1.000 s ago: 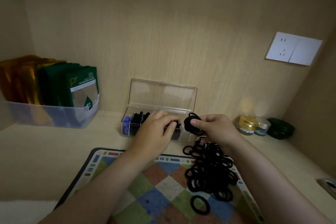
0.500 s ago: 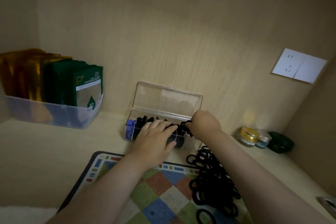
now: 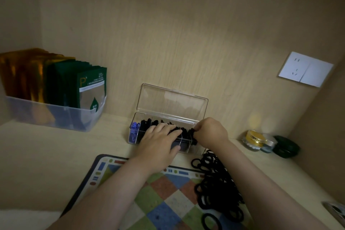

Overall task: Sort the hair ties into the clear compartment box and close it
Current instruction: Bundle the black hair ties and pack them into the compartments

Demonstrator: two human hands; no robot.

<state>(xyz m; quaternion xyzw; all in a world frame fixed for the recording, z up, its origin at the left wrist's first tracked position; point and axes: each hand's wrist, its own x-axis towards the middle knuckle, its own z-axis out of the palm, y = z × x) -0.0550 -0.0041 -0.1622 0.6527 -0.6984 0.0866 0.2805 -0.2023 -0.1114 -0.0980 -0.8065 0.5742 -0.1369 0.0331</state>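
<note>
Head view: the clear compartment box [image 3: 168,116] stands on the shelf by the back wall, its lid [image 3: 171,99] raised. The left hand [image 3: 158,142] lies flat, fingers straight, pressing the black ties inside. The right hand [image 3: 211,132] pinches a bunch of black hair ties [image 3: 192,133] at the box's right end. A pile of loose hair ties [image 3: 216,183] lies on the checked mat [image 3: 115,173].

A single wide-angle camera on the person's head faces forward and down, close over the desk [image 3: 46,155]. The box [image 3: 171,101] sits at centre, the back wall [image 3: 186,33] fills twelve o'clock, the socket [image 3: 305,69] two o'clock, both arms [image 3: 115,192] at six.
</note>
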